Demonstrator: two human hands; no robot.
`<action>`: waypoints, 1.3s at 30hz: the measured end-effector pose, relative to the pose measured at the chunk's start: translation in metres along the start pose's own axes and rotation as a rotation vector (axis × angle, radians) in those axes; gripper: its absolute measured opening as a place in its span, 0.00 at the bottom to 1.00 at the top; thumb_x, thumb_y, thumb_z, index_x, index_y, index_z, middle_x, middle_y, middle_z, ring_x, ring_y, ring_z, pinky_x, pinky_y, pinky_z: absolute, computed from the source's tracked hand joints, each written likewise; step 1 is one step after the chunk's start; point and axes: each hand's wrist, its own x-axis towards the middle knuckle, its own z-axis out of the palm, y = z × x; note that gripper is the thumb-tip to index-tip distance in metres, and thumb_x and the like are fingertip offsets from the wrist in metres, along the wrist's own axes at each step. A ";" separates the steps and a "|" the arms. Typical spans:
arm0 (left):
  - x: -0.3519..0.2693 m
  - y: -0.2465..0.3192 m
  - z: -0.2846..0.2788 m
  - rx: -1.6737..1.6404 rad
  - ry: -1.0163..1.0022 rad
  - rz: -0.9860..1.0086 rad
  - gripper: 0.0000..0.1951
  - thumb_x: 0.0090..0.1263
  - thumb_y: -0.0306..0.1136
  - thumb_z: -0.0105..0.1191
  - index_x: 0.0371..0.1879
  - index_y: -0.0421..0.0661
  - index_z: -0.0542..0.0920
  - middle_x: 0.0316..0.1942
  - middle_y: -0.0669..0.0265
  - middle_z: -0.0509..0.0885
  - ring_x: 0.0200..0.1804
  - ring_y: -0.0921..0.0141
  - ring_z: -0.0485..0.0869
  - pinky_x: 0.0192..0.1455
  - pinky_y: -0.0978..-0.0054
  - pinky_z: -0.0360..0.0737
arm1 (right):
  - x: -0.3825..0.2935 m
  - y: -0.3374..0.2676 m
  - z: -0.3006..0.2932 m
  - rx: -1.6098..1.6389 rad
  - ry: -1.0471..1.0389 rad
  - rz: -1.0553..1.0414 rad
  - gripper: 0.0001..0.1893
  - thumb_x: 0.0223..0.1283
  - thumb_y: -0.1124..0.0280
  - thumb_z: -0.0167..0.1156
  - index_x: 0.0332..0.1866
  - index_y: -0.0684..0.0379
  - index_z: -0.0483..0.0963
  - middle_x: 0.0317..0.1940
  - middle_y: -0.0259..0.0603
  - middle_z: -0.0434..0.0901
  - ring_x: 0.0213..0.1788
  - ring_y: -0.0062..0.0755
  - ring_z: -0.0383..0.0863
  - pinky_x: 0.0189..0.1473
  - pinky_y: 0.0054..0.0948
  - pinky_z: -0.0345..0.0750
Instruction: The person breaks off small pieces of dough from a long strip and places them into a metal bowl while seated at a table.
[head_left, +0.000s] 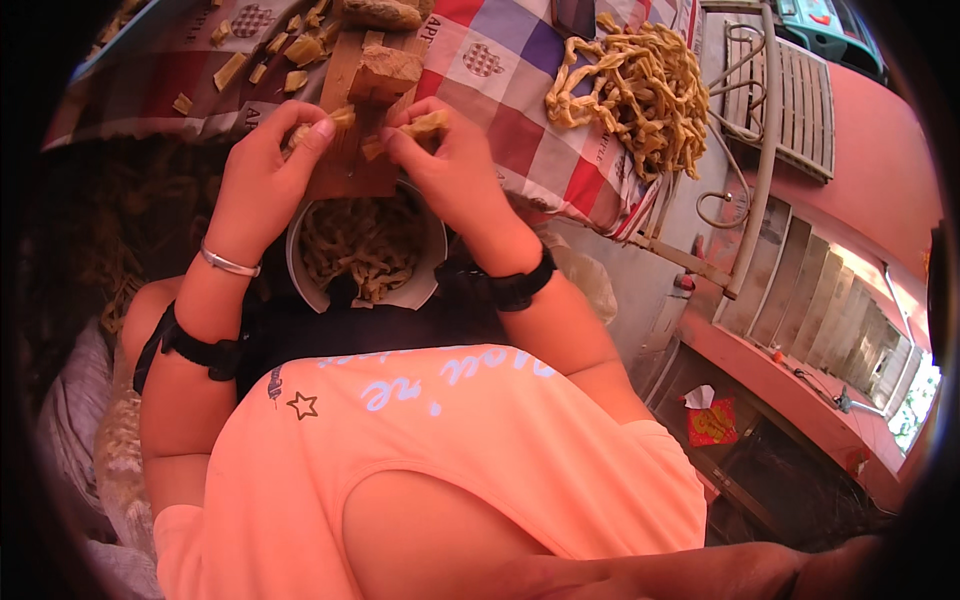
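Observation:
My left hand (274, 161) grips a yellowish dried strip (343, 117) between thumb and fingers; more of the same stuff shows inside the curled palm. My right hand (450, 161) is closed on another yellowish piece (426, 126), and a short end pokes out below its thumb. Both hands hover at the near end of a wooden board (352, 184), one on each side of it. A rough brown block (388, 69) stands on the board just beyond my fingers. Under the board's near end, between my forearms, a white bucket (429, 289) holds many pale strips (364, 251).
A checked tablecloth (517, 124) covers the table. Cut yellow chunks (304, 50) lie scattered left of the board. At right, a heap of knotted yellow strips (645, 97) reaches the table edge beside a dark phone-like object (574, 16). A metal frame (757, 187) stands farther right.

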 end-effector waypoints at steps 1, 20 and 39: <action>-0.001 0.003 -0.007 -0.300 -0.062 -0.098 0.16 0.77 0.40 0.49 0.54 0.42 0.78 0.31 0.63 0.82 0.32 0.70 0.80 0.37 0.73 0.76 | -0.001 -0.006 -0.009 0.093 -0.044 0.094 0.08 0.61 0.70 0.64 0.37 0.63 0.75 0.29 0.34 0.82 0.32 0.20 0.79 0.37 0.23 0.75; -0.052 0.060 -0.015 -0.522 -0.033 -0.006 0.09 0.71 0.26 0.58 0.44 0.40 0.73 0.32 0.67 0.81 0.33 0.77 0.81 0.37 0.81 0.78 | -0.050 -0.033 -0.017 0.296 -0.500 0.188 0.10 0.74 0.67 0.49 0.45 0.62 0.74 0.30 0.32 0.79 0.35 0.17 0.77 0.40 0.19 0.73; -0.063 0.071 0.010 -0.025 0.011 0.735 0.10 0.59 0.17 0.61 0.37 0.39 0.77 0.32 0.57 0.80 0.32 0.60 0.81 0.36 0.70 0.77 | -0.059 -0.028 -0.017 0.389 -0.397 0.069 0.12 0.72 0.60 0.58 0.46 0.60 0.75 0.31 0.25 0.74 0.33 0.10 0.68 0.36 0.16 0.68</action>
